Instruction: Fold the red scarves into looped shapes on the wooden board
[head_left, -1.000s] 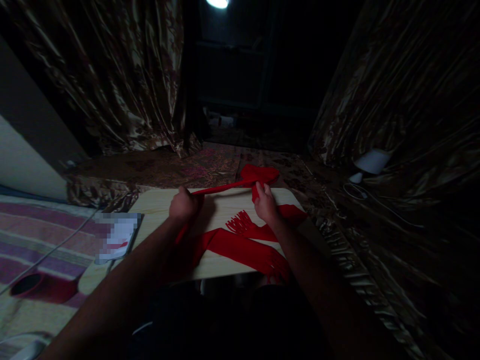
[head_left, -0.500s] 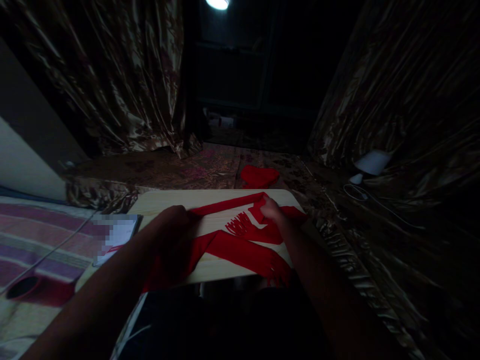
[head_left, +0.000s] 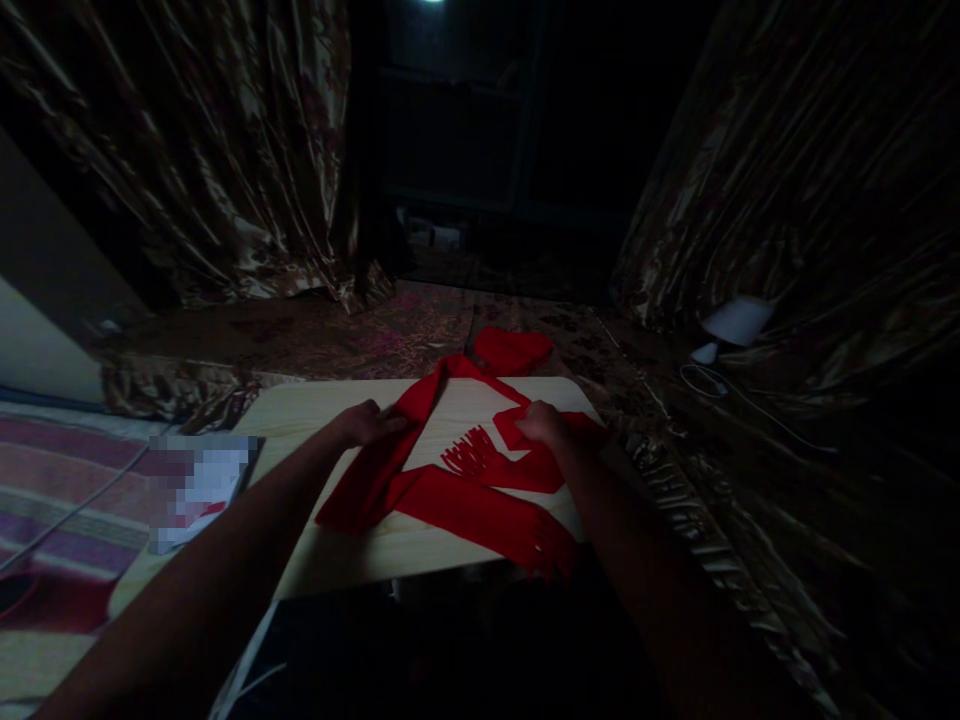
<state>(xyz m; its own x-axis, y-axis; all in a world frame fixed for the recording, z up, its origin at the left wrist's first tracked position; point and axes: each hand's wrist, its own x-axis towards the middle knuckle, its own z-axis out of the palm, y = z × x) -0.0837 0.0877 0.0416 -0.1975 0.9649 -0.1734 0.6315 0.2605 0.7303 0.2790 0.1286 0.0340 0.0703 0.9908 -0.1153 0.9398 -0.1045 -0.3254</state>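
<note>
A red scarf [head_left: 465, 510] with fringed ends lies bent in a loose loop across a small pale wooden table [head_left: 289, 410]. My left hand [head_left: 367, 424] has its fingers closed on the edge of the scarf's left stretch. On the right side of the loop, my right hand [head_left: 543, 424] pinches another part of it. One fringe lies between my hands, fanned over the wood. The other fringe reaches the table's front right edge. Dim light hides some finger detail.
Behind the table's far edge rests a red cloth item [head_left: 513, 348] on patterned fabric. A white lamp [head_left: 739, 320] with a cord stands to the right. At left are a blurred-out flat item [head_left: 199, 490] and a striped cover [head_left: 75, 480]. Curtains [head_left: 262, 150] hang behind.
The scarf stretch between my hands was taut and now bows away in a peak toward the far edge. My left hand moved slightly right; my right hand stays nearly in place.
</note>
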